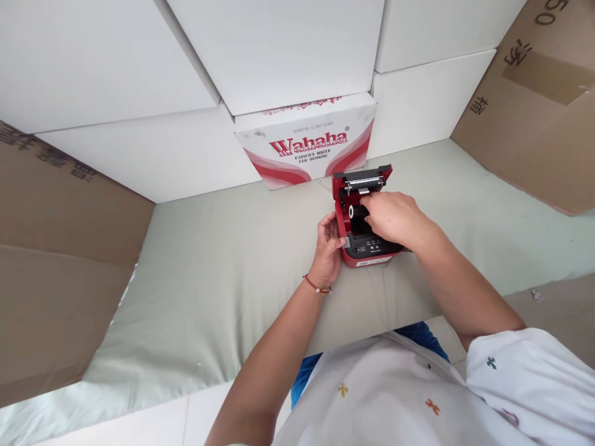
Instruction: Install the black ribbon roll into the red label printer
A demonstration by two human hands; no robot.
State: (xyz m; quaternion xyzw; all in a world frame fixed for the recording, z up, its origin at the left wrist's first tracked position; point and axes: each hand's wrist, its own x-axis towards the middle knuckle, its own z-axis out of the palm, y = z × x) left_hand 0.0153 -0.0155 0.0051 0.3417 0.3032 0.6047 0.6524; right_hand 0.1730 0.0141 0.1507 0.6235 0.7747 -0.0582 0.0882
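Observation:
A small red and black printer (372,255) stands on the cloth-covered table with its lid (363,179) raised. Inside its bay lies a black roll (359,212) with a white ring at its left end. My left hand (329,248) grips the printer's left side, the thumb on the front corner and the fingers along the outer wall. Reaching in from the right, my right hand (393,217) has its fingers closed at the roll. The hand covers the roll's right end and part of the bay.
Behind the printer, a white and red Wahaha water carton (311,148) stands against large white boxes (288,49). Brown cardboard boxes flank the table at the left (60,260) and right (534,118). A pale green cloth (209,266) with wrinkles covers the tabletop.

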